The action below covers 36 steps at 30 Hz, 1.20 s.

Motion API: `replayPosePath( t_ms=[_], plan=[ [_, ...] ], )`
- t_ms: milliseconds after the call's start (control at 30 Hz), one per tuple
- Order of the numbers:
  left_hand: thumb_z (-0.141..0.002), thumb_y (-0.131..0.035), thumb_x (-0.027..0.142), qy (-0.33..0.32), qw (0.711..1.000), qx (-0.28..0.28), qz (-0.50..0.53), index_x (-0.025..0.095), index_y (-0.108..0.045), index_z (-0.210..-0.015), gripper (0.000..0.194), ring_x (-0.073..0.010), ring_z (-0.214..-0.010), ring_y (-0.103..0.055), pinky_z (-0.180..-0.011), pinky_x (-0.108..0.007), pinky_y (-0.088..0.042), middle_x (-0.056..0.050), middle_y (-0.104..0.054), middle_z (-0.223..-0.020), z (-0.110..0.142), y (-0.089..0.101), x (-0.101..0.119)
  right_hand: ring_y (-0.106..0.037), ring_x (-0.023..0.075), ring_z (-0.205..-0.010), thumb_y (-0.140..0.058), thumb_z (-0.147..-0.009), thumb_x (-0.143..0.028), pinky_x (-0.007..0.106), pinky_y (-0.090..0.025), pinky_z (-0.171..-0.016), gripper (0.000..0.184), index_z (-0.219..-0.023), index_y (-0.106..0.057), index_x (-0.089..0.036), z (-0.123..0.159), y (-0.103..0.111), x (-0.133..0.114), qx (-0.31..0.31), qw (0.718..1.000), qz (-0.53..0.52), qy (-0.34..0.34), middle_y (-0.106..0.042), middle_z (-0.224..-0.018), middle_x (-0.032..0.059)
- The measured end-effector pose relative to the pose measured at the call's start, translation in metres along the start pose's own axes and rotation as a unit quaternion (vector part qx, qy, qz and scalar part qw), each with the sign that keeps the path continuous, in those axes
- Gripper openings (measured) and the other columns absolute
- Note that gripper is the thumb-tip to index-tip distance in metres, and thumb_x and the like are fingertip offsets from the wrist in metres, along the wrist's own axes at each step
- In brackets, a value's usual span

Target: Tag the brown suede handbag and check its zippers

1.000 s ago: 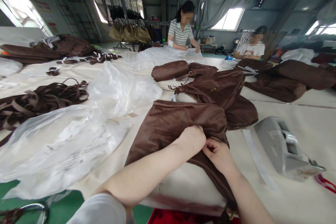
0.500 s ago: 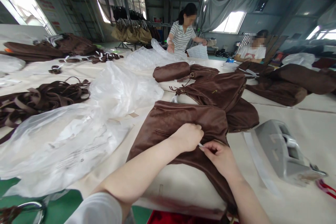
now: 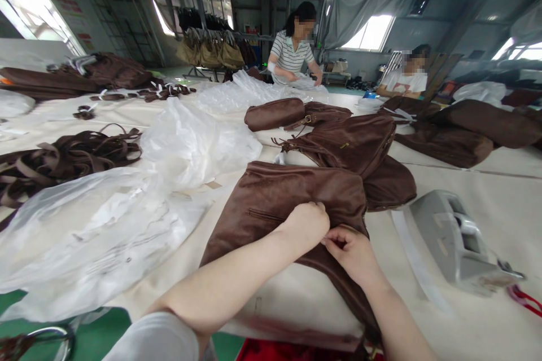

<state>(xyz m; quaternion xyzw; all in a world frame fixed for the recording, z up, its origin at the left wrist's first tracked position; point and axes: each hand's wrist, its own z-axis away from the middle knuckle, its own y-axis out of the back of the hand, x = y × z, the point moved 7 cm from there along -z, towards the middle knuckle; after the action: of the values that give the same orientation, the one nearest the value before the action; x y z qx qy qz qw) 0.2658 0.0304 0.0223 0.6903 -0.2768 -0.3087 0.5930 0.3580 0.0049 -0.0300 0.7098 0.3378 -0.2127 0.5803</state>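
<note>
brown bag (image 3: 282, 192) lies beneath the left hand (image 3: 305, 224) and right hand (image 3: 351, 251).

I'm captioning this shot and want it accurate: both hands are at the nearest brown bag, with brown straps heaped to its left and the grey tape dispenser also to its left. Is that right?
Not quite: the head view shows the grey tape dispenser to the bag's right. The left hand and right hand are at the nearest brown bag, with brown straps heaped to its left.

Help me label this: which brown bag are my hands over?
The frontmost bag, with the slit: left hand and right hand are over it; other bags lie farther back.
</note>
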Motion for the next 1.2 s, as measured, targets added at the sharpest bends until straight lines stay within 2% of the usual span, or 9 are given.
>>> replayPosePath(
  t_ms=[200,333,467,600,733,867,967,1133,1200],
  plan=[
    [-0.082,-0.053,0.014,-0.053,0.998,0.034,0.015,0.009,-0.065,-0.080,0.012,-0.0223,-0.075,-0.061,-0.063,-0.032,-0.050,-0.012,-0.061,-0.084,-0.001,0.002,0.001,-0.058,0.0172,-0.066,-0.058,-0.082,-0.031,0.029,-0.045,-0.063,0.015,-0.072,-0.066,-0.022,0.001,0.007,0.000,0.040,0.999,0.007,0.020,-0.064,-0.071,0.0017],
    [-0.079,-0.057,0.026,-0.023,0.994,0.074,0.074,0.013,-0.065,-0.079,0.015,-0.0207,-0.077,-0.061,-0.073,-0.032,-0.050,-0.009,-0.061,-0.086,0.000,0.011,-0.019,-0.059,0.0182,-0.070,-0.056,-0.084,-0.033,0.030,-0.045,-0.067,0.016,-0.076,-0.065,-0.022,-0.001,0.014,0.001,0.098,0.994,0.022,0.030,-0.065,-0.074,0.0025],
    [-0.078,-0.055,0.025,-0.023,0.993,0.080,0.085,0.014,-0.064,-0.079,0.015,-0.0204,-0.080,-0.060,-0.076,-0.032,-0.049,-0.008,-0.061,-0.087,0.001,0.016,-0.015,-0.059,0.0176,-0.065,-0.058,-0.081,-0.032,0.029,-0.045,-0.064,0.015,-0.072,-0.064,-0.021,-0.005,0.015,0.006,0.117,0.993,0.029,-0.006,-0.066,-0.070,0.0019],
    [-0.079,-0.053,0.023,-0.047,0.995,0.066,0.063,0.011,-0.065,-0.082,0.017,-0.0221,-0.080,-0.061,-0.076,-0.034,-0.049,-0.010,-0.061,-0.086,0.004,0.020,-0.002,-0.058,0.0171,-0.059,-0.059,-0.079,-0.034,0.028,-0.043,-0.060,0.020,-0.063,-0.061,-0.021,-0.007,0.013,0.010,0.112,0.991,0.061,-0.027,-0.064,-0.063,0.0013],
    [-0.078,-0.056,0.028,-0.041,0.997,0.038,0.060,0.010,-0.065,-0.082,0.020,-0.0243,-0.078,-0.062,-0.071,-0.035,-0.050,-0.011,-0.062,-0.085,0.005,0.016,-0.004,-0.057,0.0168,-0.060,-0.058,-0.079,-0.031,0.028,-0.042,-0.060,0.020,-0.061,-0.059,-0.021,-0.008,0.005,0.010,0.070,0.995,0.070,0.004,-0.062,-0.062,0.0007],
    [-0.079,-0.057,0.032,-0.017,0.998,0.008,0.067,0.011,-0.066,-0.083,0.023,-0.0250,-0.078,-0.063,-0.068,-0.035,-0.052,-0.011,-0.063,-0.086,0.003,0.009,-0.013,-0.058,0.0173,-0.069,-0.052,-0.082,-0.024,0.029,-0.046,-0.066,0.013,-0.081,-0.065,-0.021,-0.004,-0.005,0.005,0.012,0.998,0.042,0.055,-0.064,-0.074,0.0027],
    [-0.080,-0.057,0.028,0.005,0.998,-0.013,0.065,0.011,-0.067,-0.083,0.020,-0.0249,-0.078,-0.064,-0.069,-0.035,-0.052,-0.012,-0.064,-0.086,0.001,0.006,-0.014,-0.059,0.0180,-0.076,-0.046,-0.079,-0.015,0.031,-0.048,-0.071,0.024,-0.094,-0.065,-0.020,0.001,-0.007,-0.002,-0.011,0.995,0.032,0.089,-0.064,-0.084,0.0047],
    [-0.077,-0.053,0.011,0.057,0.997,-0.035,0.035,0.009,-0.066,-0.081,0.014,-0.0242,-0.078,-0.063,-0.065,-0.032,-0.051,-0.013,-0.062,-0.081,-0.001,-0.003,-0.004,-0.062,0.0197,-0.083,-0.047,-0.083,-0.020,0.032,-0.050,-0.075,0.023,-0.095,-0.066,-0.021,0.004,0.012,0.007,0.125,0.992,-0.011,0.013,-0.067,-0.091,0.0057],
    [-0.078,-0.050,0.010,0.104,0.994,-0.016,0.029,0.007,-0.064,-0.088,0.017,-0.0241,-0.078,-0.063,-0.062,-0.032,-0.050,-0.014,-0.061,-0.085,-0.001,-0.007,-0.005,-0.062,0.0200,-0.083,-0.047,-0.083,-0.022,0.033,-0.050,-0.076,0.022,-0.095,-0.065,-0.021,0.004,0.011,0.013,0.140,0.990,-0.006,-0.024,-0.068,-0.092,0.0056]
  ],
)
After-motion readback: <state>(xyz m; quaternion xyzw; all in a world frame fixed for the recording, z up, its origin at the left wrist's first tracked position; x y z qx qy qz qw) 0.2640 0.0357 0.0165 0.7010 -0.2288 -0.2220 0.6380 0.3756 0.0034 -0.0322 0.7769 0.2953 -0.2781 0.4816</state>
